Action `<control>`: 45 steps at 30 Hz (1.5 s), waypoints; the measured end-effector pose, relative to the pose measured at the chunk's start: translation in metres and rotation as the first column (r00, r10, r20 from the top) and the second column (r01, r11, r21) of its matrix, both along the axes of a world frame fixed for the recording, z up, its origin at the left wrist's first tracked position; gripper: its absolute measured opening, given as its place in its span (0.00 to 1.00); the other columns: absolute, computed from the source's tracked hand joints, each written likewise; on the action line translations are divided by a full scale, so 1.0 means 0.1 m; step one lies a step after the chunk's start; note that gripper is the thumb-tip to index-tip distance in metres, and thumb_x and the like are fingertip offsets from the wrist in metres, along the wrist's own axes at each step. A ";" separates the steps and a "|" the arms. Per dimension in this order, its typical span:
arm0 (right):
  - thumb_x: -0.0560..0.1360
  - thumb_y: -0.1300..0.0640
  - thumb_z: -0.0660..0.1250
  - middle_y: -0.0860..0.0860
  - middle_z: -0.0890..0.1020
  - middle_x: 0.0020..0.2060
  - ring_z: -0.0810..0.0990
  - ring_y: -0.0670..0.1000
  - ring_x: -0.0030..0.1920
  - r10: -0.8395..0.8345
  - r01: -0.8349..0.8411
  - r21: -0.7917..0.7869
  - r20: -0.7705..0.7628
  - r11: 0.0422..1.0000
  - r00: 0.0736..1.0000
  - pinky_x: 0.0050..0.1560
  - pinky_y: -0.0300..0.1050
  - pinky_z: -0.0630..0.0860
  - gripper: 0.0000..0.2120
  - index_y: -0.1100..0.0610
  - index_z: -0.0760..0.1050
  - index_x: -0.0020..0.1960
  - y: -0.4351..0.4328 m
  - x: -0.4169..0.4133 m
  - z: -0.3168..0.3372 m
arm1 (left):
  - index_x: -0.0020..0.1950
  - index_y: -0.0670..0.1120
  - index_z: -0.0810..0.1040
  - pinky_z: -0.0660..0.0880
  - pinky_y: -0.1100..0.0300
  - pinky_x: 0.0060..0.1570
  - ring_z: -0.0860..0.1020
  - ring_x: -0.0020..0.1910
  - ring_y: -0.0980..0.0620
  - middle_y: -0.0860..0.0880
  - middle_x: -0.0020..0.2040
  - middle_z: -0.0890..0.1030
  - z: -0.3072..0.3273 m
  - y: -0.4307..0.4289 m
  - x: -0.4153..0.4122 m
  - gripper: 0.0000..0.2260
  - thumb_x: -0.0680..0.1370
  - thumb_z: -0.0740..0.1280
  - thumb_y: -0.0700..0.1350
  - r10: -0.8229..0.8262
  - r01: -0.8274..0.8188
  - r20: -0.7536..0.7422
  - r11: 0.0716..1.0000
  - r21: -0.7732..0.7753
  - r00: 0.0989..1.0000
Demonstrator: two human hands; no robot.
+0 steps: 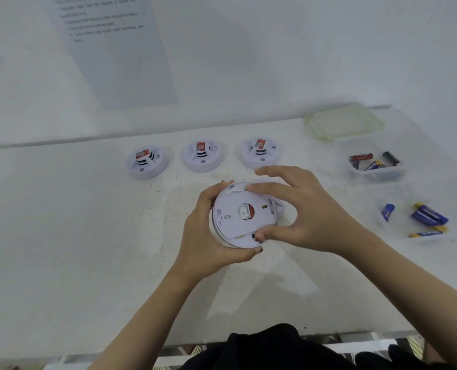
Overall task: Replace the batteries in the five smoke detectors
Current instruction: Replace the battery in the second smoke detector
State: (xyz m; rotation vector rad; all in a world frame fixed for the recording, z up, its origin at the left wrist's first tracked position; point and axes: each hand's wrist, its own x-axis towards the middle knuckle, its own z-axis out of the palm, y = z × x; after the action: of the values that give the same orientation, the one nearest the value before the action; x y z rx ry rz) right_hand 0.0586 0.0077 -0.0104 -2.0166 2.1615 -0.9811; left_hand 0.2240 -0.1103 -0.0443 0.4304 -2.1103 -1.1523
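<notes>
I hold a white round smoke detector (244, 214) above the middle of the table, its back plate facing up with a round hole showing red inside. My left hand (206, 231) cups its left and lower rim. My right hand (299, 209) grips its right side, fingers over the top edge and thumb on the lower edge. Three more smoke detectors stand face up in a row behind: left (146, 162), middle (203, 156), right (260, 152), each with a red tag on top.
A clear tub (370, 170) with several batteries sits at the right, its green lid (345, 122) behind it. Three blue batteries (429, 214) lie loose on the table to the right. A printed sheet (115, 49) hangs on the wall. The white table (88, 236) ends near my body.
</notes>
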 end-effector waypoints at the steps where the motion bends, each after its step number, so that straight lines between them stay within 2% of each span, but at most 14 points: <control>1: 0.64 0.36 0.69 0.47 0.72 0.65 0.66 0.46 0.66 -0.003 0.002 -0.017 -0.028 1.000 1.000 0.66 0.45 0.60 0.31 0.48 0.75 0.63 -0.01 0.00 0.01 | 0.66 0.54 0.66 0.74 0.71 0.53 0.75 0.60 0.59 0.61 0.62 0.74 0.00 0.01 0.00 0.41 0.56 0.80 0.53 0.003 -0.003 -0.002 1.000 0.004 1.000; 3: 0.65 0.36 0.68 0.46 0.73 0.63 0.67 0.44 0.63 -0.007 0.007 -0.027 -0.018 1.000 1.000 0.64 0.43 0.60 0.30 0.49 0.76 0.62 -0.02 0.02 0.01 | 0.66 0.52 0.66 0.74 0.70 0.53 0.75 0.60 0.59 0.60 0.62 0.74 -0.01 0.01 0.00 0.41 0.56 0.80 0.53 0.011 -0.011 -0.015 1.000 0.016 1.000; 5: 0.64 0.36 0.68 0.43 0.72 0.62 0.65 0.40 0.62 -0.004 0.004 -0.004 0.070 1.000 0.998 0.64 0.39 0.58 0.30 0.48 0.76 0.62 -0.01 0.04 0.01 | 0.65 0.52 0.66 0.74 0.71 0.53 0.75 0.61 0.59 0.60 0.62 0.74 -0.01 0.01 0.00 0.41 0.56 0.79 0.53 0.016 -0.016 -0.027 1.000 0.013 1.000; 7: 0.64 0.36 0.68 0.43 0.72 0.62 0.66 0.41 0.63 0.001 -0.002 0.016 0.111 1.000 0.994 0.65 0.39 0.58 0.30 0.47 0.75 0.63 -0.01 0.04 0.01 | 0.65 0.51 0.67 0.73 0.71 0.53 0.75 0.61 0.59 0.60 0.62 0.75 -0.02 0.01 0.00 0.41 0.56 0.80 0.53 0.010 -0.010 -0.023 1.000 0.015 1.000; 11: 0.64 0.37 0.69 0.45 0.76 0.54 0.71 0.46 0.56 0.022 -0.019 0.058 -0.053 0.998 0.998 0.60 0.39 0.60 0.30 0.51 0.76 0.61 -0.02 0.02 0.05 | 0.65 0.54 0.67 0.75 0.68 0.52 0.77 0.59 0.58 0.60 0.60 0.76 -0.03 0.01 0.00 0.40 0.56 0.80 0.53 -0.015 0.014 0.027 0.999 0.030 1.000; 14: 0.64 0.37 0.68 0.48 0.78 0.48 0.73 0.48 0.47 0.036 -0.020 0.066 -0.239 0.998 0.970 0.56 0.40 0.61 0.28 0.54 0.79 0.56 -0.02 0.02 0.09 | 0.66 0.50 0.69 0.75 0.69 0.51 0.77 0.58 0.57 0.60 0.60 0.76 -0.05 -0.01 0.01 0.40 0.57 0.80 0.52 -0.061 0.060 0.060 0.998 0.024 0.996; 17: 0.65 0.39 0.67 0.49 0.79 0.47 0.75 0.51 0.45 0.075 -0.045 0.095 -0.333 0.994 0.940 0.55 0.42 0.62 0.27 0.55 0.79 0.57 -0.04 0.02 0.12 | 0.66 0.50 0.69 0.75 0.69 0.51 0.77 0.58 0.55 0.59 0.59 0.77 -0.04 -0.04 0.00 0.40 0.57 0.80 0.51 -0.097 0.095 0.087 0.995 0.023 0.991; 22: 0.64 0.44 0.68 0.48 0.78 0.46 0.75 0.51 0.44 0.130 -0.082 0.196 -0.244 0.977 0.961 0.50 0.47 0.70 0.25 0.54 0.78 0.58 -0.07 0.07 0.19 | 0.66 0.55 0.68 0.75 0.67 0.51 0.78 0.57 0.54 0.59 0.58 0.77 -0.03 -0.05 -0.01 0.40 0.57 0.79 0.52 -0.120 0.120 0.110 0.993 0.006 0.987; 25: 0.63 0.46 0.69 0.49 0.77 0.46 0.74 0.51 0.44 0.145 -0.095 0.237 -0.203 0.967 0.968 0.49 0.49 0.71 0.25 0.54 0.76 0.58 -0.09 0.11 0.22 | 0.65 0.59 0.67 0.74 0.70 0.50 0.78 0.56 0.57 0.61 0.58 0.77 -0.02 -0.04 -0.01 0.40 0.56 0.79 0.52 -0.129 0.128 0.119 0.992 0.011 0.985; 30: 0.63 0.48 0.71 0.48 0.75 0.49 0.72 0.50 0.47 0.207 -0.142 0.293 -0.203 0.946 0.957 0.52 0.47 0.70 0.27 0.54 0.74 0.61 -0.10 0.11 0.24 | 0.66 0.58 0.67 0.74 0.69 0.51 0.78 0.56 0.57 0.61 0.58 0.77 -0.04 -0.05 0.00 0.41 0.56 0.79 0.53 -0.143 0.143 0.136 0.990 0.013 0.980; 36: 0.62 0.45 0.64 0.49 0.77 0.47 0.75 0.50 0.45 0.143 -0.108 0.184 -0.189 0.977 0.971 0.48 0.45 0.74 0.28 0.55 0.74 0.60 -0.08 0.07 0.22 | 0.66 0.57 0.66 0.74 0.69 0.54 0.77 0.60 0.59 0.63 0.61 0.75 -0.03 -0.03 -0.05 0.39 0.58 0.78 0.52 -0.115 0.113 0.089 0.993 0.029 0.989; 39: 0.65 0.43 0.67 0.49 0.77 0.49 0.74 0.47 0.47 0.083 -0.064 0.127 -0.151 0.990 0.985 0.51 0.40 0.69 0.28 0.54 0.74 0.62 -0.06 0.05 0.18 | 0.67 0.51 0.67 0.74 0.66 0.56 0.76 0.61 0.57 0.61 0.62 0.75 -0.04 -0.05 -0.05 0.40 0.58 0.79 0.50 -0.110 0.108 0.067 0.994 0.030 0.992; 42: 0.66 0.45 0.70 0.48 0.78 0.48 0.72 0.46 0.48 0.041 -0.031 0.086 -0.117 0.996 0.992 0.52 0.41 0.67 0.27 0.52 0.75 0.63 -0.03 0.03 0.15 | 0.68 0.50 0.67 0.74 0.69 0.54 0.76 0.61 0.58 0.61 0.62 0.75 -0.03 -0.05 -0.04 0.41 0.58 0.80 0.49 -0.105 0.105 0.063 0.994 0.012 0.992; 45: 0.67 0.42 0.67 0.48 0.78 0.50 0.71 0.45 0.49 0.041 -0.036 0.074 -0.074 0.997 0.996 0.53 0.42 0.66 0.27 0.52 0.75 0.63 -0.01 0.04 0.12 | 0.67 0.49 0.68 0.74 0.70 0.54 0.76 0.61 0.58 0.61 0.62 0.75 -0.03 -0.05 -0.04 0.41 0.58 0.81 0.47 -0.100 0.099 0.065 0.995 0.012 0.993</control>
State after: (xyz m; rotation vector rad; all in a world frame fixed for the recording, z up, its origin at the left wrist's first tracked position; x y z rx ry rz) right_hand 0.0628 0.0071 0.0018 -2.0867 2.1521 -0.8224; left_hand 0.2197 -0.1149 -0.0476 0.3754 -2.2052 -1.2197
